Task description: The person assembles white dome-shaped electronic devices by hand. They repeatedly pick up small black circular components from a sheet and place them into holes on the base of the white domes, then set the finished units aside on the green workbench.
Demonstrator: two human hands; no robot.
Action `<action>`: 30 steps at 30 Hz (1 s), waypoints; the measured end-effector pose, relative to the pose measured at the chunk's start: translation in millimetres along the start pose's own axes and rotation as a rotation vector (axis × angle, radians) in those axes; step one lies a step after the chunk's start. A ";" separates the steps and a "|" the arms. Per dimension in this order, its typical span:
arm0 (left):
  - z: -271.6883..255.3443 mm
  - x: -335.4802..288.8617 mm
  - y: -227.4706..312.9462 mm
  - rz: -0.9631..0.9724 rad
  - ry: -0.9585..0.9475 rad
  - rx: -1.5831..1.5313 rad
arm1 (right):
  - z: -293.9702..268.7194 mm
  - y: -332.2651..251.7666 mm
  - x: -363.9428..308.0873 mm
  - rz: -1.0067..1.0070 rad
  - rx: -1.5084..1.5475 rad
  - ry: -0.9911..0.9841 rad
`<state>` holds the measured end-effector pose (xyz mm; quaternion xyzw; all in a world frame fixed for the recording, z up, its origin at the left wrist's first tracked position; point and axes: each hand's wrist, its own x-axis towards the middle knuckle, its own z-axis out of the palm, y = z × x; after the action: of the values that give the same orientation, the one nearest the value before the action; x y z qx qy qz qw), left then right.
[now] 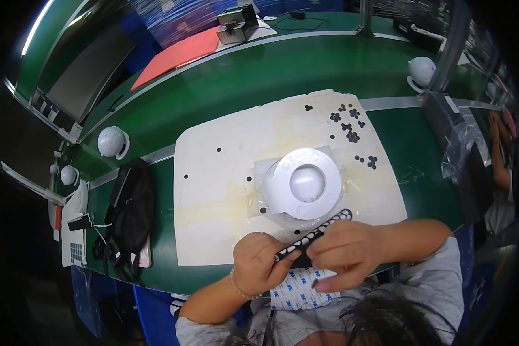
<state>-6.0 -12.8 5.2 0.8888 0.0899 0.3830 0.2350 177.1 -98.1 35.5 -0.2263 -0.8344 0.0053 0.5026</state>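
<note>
A black strip with rows of white round dots [312,235] slants up to the right near the front edge of the mat. My left hand [258,259] is closed around its lower left end. Over its right part is my right hand [343,254], fingers bent and drawn together; what they pinch, if anything, is hidden. Below both hands is a white sheet with blue print [300,291], partly covered by my right fingers. Just beyond the strip, a white round device with a ring-shaped base [281,199] lies on clear plastic, ring facing up.
A worn cream mat [213,225] covers the green table, with small black round pads [352,137] scattered, mostly at far right. A black bag [134,199] lies left. White round devices [113,142] stand left and far right. A plastic-wrapped dark box [452,138] stands right.
</note>
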 end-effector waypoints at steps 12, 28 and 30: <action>1.9 1.7 0.1 0.055 -0.080 0.226 | -29.8 56.1 -0.8 0.707 0.195 0.325; 5.0 -1.0 -2.7 0.037 -0.105 0.194 | -36.5 42.2 0.8 0.243 -0.673 -0.071; 6.3 -0.2 -2.3 0.035 -0.093 0.182 | -33.8 42.0 9.2 0.263 -0.723 0.017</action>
<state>-1.5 -13.0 0.2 0.9248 0.0978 0.3355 0.1505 217.6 -64.2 50.0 -0.4940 -0.7420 -0.2268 0.3923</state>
